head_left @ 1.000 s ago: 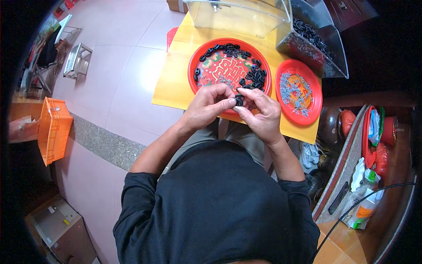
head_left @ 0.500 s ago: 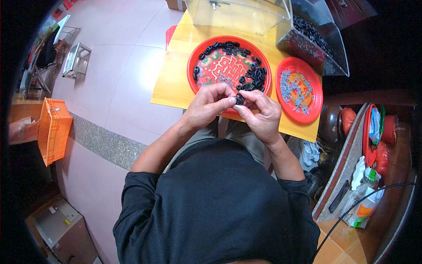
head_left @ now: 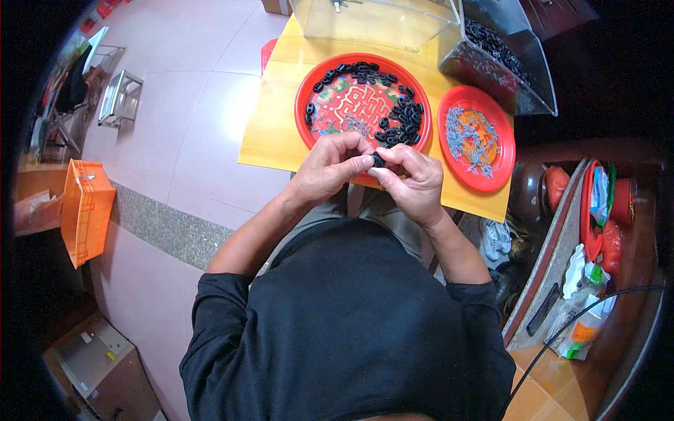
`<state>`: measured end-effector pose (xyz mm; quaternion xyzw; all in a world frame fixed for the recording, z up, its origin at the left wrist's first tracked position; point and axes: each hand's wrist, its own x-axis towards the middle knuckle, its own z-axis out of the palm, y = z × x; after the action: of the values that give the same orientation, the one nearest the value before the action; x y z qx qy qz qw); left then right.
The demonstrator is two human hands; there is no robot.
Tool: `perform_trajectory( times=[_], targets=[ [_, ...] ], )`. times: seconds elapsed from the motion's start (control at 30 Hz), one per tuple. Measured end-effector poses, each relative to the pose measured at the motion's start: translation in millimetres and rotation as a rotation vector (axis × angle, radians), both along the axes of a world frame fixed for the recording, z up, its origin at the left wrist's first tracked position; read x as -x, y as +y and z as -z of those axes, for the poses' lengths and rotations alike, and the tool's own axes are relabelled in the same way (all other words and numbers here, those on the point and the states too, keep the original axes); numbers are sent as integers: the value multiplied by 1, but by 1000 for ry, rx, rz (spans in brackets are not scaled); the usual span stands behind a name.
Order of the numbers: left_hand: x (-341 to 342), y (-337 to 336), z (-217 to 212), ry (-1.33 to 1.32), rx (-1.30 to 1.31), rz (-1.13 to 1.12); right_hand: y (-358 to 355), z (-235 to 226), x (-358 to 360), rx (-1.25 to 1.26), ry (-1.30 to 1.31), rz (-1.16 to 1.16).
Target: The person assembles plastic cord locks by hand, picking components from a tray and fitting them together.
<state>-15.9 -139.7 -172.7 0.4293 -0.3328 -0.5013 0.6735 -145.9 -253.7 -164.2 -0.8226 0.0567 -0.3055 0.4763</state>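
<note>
My left hand and my right hand meet over the near rim of a round red tray. Between their fingertips is a small black oval piece, pinched by both hands and mostly covered. Many similar black pieces, with holes in them, lie along the tray's right and far sides. A few small grey parts lie near the tray's middle, close to my left fingers. To the right, a smaller red plate holds a scatter of thin grey metal-looking parts.
Both dishes stand on a yellow table. Behind them are a clear plastic bin and another bin filled with dark pieces. An orange crate is at the left. A cluttered shelf with a black cable stands at the right.
Both hands have shifted very slightly left with the black piece still between the fingertips. The view has moved a little; the trays' contents look the same.
</note>
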Motion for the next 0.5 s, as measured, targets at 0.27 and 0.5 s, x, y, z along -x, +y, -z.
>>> perform_trajectory(
  times=[0.27, 0.5],
  targets=[
    [-4, -1, 3, -63, -15, 32, -2, 1, -3, 56, -55, -29],
    [-5, -4, 4, -19, -34, 36, -2, 6, -4, 46, -32, -6]
  ],
)
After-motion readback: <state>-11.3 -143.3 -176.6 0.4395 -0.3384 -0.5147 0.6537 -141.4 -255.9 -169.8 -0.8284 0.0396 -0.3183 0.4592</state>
